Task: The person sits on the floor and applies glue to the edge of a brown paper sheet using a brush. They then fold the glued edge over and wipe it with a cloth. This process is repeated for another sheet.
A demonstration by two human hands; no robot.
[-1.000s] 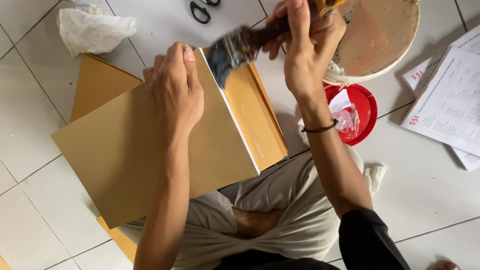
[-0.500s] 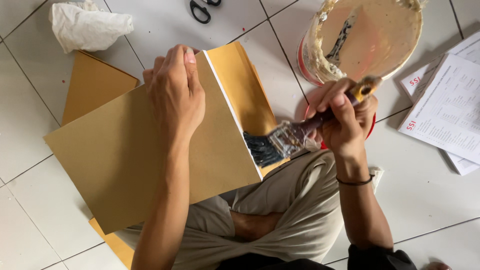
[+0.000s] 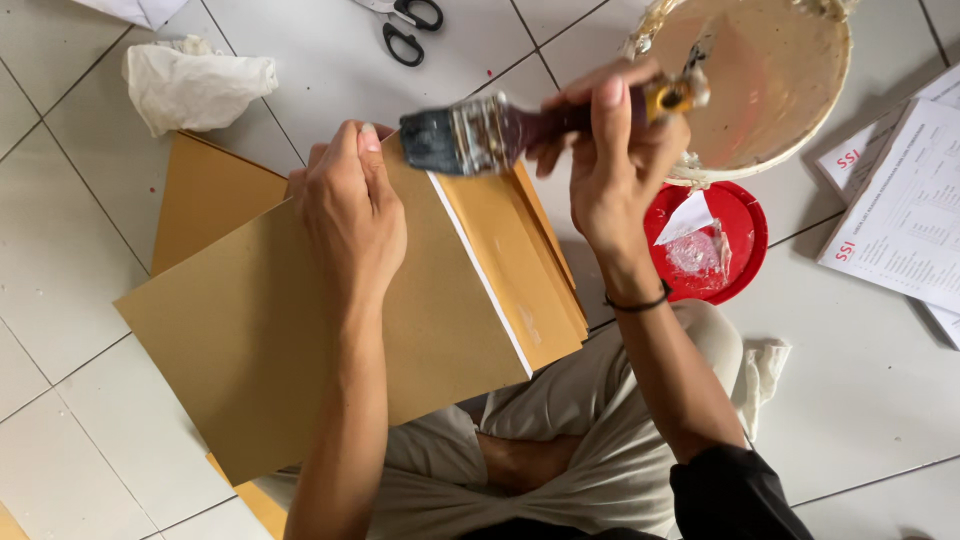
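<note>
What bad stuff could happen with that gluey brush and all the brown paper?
1. The wide dark-bristled brush in the right hand hangs over the top edge of the brown cardboard sheet; paste might drip on its face.
2. The left hand alone presses the sheet down, so a brush stroke might shift it off the tan envelope flaps.
3. The white paste bucket sits close behind the right hand, so an elbow or wrist might knock it.

Home floor workspace: white ceramic floor tiles [image 3: 300, 60] w/ grey grout; black-handled scissors [image 3: 405, 25] at 12 o'clock, printed paper sheets [image 3: 905, 210] at 3.
</note>
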